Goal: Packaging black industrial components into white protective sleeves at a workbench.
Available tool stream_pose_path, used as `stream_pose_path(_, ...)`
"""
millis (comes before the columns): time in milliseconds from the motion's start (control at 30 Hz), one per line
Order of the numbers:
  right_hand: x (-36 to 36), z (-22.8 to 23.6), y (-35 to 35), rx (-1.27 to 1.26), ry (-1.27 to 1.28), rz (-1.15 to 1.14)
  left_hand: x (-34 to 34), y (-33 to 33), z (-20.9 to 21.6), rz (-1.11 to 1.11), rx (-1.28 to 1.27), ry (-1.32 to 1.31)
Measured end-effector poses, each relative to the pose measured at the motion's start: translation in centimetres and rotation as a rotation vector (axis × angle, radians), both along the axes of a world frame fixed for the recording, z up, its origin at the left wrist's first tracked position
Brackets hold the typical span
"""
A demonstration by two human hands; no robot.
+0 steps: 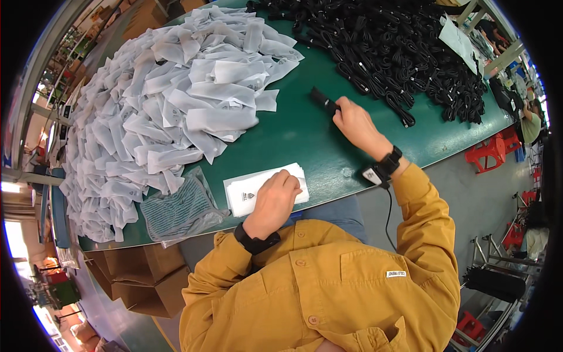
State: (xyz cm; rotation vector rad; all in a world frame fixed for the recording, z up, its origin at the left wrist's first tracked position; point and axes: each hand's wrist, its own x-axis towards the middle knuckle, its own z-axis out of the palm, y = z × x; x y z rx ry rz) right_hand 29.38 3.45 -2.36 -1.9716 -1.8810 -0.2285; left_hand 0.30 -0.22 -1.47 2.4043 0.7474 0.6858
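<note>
My right hand point(353, 123) is closed on a bundled black cable point(324, 100) and holds it just above the green table point(305, 138). My left hand point(274, 201) rests fingers-down on a small stack of flat white pouches point(240, 190) at the table's near edge. Both wrists wear black bands; a small device with a cord point(375, 175) hangs at my right wrist. My sleeves are mustard yellow.
A big heap of filled white pouches point(158, 111) covers the table's left half. A large pile of black cable bundles point(399, 47) lies at the far right. A clear bag point(176, 211) sits beside the stack. Cardboard boxes point(141, 276) stand below; red stools point(487, 152) to the right.
</note>
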Motion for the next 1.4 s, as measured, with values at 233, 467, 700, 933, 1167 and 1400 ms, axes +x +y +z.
stream_pose_path(233,-5.2,3.8,-9.1,-0.207,0.785,0.257,-0.4,-0.2,-0.5,0.163,-0.327,-0.12)
stream_pose_path(467,-5.5,3.8,-13.4,-0.136,0.569,0.392,-0.4,0.2,-0.5,0.254,-0.649,-0.271)
stream_pose_path(700,-5.4,4.5,-13.0,-0.208,0.456,0.502,0.2,-0.3,0.0,0.069,-0.332,-0.285)
stream_pose_path(933,-6.0,4.2,-11.3,-0.239,0.726,0.573,0.5,0.0,2.3,-0.031,-0.061,-0.244)
stream_pose_path(1167,-9.0,6.3,-9.7,0.031,0.832,0.567,0.4,1.2,4.8,0.044,-0.381,-0.307)
stream_pose_path(1400,-0.4,6.3,-5.8,0.315,0.213,0.126,-3.9,12.0,9.1,0.102,-0.848,-0.839)
